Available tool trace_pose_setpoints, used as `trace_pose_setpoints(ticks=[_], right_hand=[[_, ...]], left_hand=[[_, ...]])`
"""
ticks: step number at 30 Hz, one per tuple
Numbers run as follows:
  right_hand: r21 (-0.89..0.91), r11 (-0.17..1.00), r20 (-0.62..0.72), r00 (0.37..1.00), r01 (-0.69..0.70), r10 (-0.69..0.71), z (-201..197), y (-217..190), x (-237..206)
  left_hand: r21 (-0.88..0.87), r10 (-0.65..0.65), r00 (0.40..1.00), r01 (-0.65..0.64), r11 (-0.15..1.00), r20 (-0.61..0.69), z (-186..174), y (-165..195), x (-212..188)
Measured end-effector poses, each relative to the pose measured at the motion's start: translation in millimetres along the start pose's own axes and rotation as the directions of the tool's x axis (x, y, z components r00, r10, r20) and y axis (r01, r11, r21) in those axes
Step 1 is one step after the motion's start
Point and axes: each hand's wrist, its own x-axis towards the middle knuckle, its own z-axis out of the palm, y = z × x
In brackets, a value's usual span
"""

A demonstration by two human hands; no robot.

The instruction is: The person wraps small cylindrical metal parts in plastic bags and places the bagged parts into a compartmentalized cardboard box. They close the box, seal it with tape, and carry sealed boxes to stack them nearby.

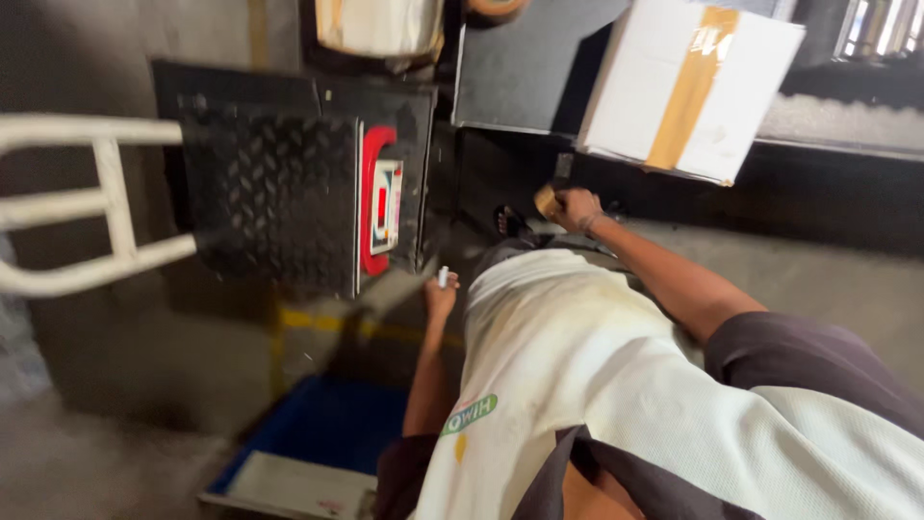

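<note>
1. The right hand [575, 206] was closed around a roll of brown tape [547, 200], fingers wrapped on it; only a small tan edge of the roll showed past the knuckles.
2. The roll hung just below the near edge of the dark table [510, 77], under the front corner of a white carton [688, 87].
3. The carton sat on the table's edge, sealed with a strip of brown tape down its top face.
4. The left hand [441, 294] was clamped on a small white marker [443, 277], which stuck up between the fingers.
5. That hand hung near the right edge of a black checker-plate platform [274, 193] with a white tubular handle [96, 207].
6. Bare concrete floor [828, 279] lay open to the right of the person; a blue tray [327, 424] lay on the floor at the lower left.
</note>
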Motion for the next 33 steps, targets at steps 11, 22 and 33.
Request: trace_pose_setpoints(ticks=[11, 22, 33], right_hand=[[-0.267, 0.84, 0.327, 0.864, 0.472, -0.382, 38.8, -70.1, 13.6], [0.124, 0.989, 0.413, 0.902, 0.079, -0.124, 60.6, -76.2, 2.3], [-0.037, 0.985, 0.079, 0.983, 0.167, -0.164, -6.7, -12.4, 6.0]], left_hand=[[-0.367, -0.449, 0.865, 0.352, 0.861, -0.225, 20.6, -79.3, -86.7], [-0.535, -0.67, 0.721, 0.501, 0.68, -0.176, 56.4, -114.0, -151.4], [-0.317, -0.549, 0.813, 0.478, 0.819, -0.194, 1.7, -112.8, -123.3]])
